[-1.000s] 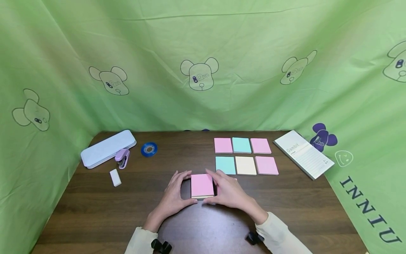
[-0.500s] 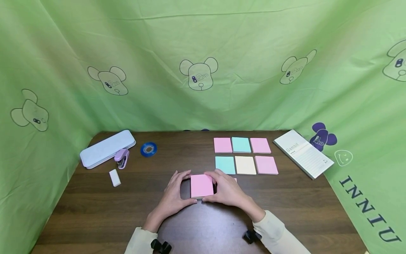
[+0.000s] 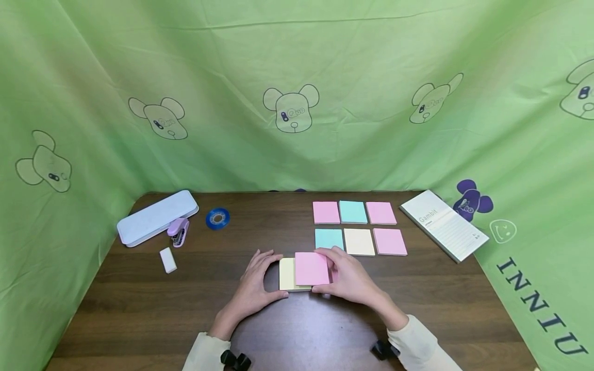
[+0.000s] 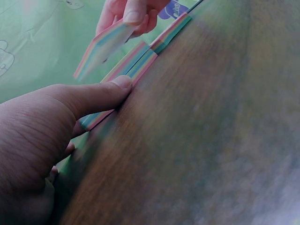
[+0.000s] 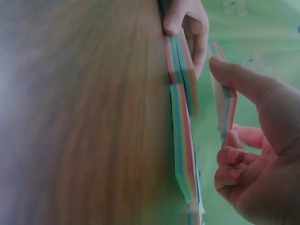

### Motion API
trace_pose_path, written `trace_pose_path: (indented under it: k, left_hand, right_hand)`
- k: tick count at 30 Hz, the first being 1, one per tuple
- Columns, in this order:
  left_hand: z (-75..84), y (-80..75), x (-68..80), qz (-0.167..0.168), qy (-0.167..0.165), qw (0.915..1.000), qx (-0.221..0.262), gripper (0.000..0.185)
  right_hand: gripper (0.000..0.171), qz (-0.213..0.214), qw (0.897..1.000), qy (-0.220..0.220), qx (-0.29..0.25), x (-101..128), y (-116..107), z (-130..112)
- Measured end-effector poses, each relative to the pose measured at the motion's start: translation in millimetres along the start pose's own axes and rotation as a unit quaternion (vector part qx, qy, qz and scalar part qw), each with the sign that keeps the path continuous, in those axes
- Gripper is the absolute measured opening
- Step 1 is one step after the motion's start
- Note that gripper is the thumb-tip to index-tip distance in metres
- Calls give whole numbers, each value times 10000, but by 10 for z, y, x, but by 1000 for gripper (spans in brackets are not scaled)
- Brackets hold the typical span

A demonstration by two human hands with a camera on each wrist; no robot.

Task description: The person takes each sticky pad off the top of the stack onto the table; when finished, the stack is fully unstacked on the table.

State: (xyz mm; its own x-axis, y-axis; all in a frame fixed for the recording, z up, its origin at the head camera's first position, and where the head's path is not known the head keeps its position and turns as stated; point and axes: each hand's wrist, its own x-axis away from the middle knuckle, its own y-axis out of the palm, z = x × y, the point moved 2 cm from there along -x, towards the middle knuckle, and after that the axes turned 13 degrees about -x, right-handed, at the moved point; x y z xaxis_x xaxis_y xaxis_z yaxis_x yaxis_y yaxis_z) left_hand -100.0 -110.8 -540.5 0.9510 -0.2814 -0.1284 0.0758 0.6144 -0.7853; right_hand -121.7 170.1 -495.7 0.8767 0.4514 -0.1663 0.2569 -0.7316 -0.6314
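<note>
My right hand [image 3: 349, 273] pinches a pink-topped sticky note pad [image 3: 311, 268] by its near and far edges. In the right wrist view that pad [image 5: 223, 96] is off the table, and coloured bands show along its side. Below and left of it lies a small stack of sticky note pads [image 3: 286, 274] with a pale yellow top. My left hand [image 3: 252, 281] holds this stack, thumb [image 4: 105, 93] at the near edge and fingers at the far edge. Another pad [image 5: 182, 140] lies on the table right beside the stack, mostly hidden by my right hand in the head view.
Two rows of sticky note pads, pink, teal and cream [image 3: 359, 242], lie behind my right hand. A white notebook [image 3: 444, 225] is at the back right. On the left are a pale blue case [image 3: 159, 217], purple stapler [image 3: 178, 231], blue tape roll [image 3: 217, 218] and white eraser [image 3: 168, 259].
The pink-topped pad has come up off the stack and moved right with my right hand, baring the pale yellow pad beneath. My left hand has stayed put.
</note>
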Motion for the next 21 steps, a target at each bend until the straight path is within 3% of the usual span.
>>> trace_pose_path:
  k: [12,21]
  left_hand:
    - [-12,0,3,164,239,9996,-60,87]
    - [-10,4,16,307,316,9990,-97,86]
  right_hand:
    - [83,350,9993,-64,-88,312,-289,232]
    - [81,319,9991,-12,-281,540,-490,403]
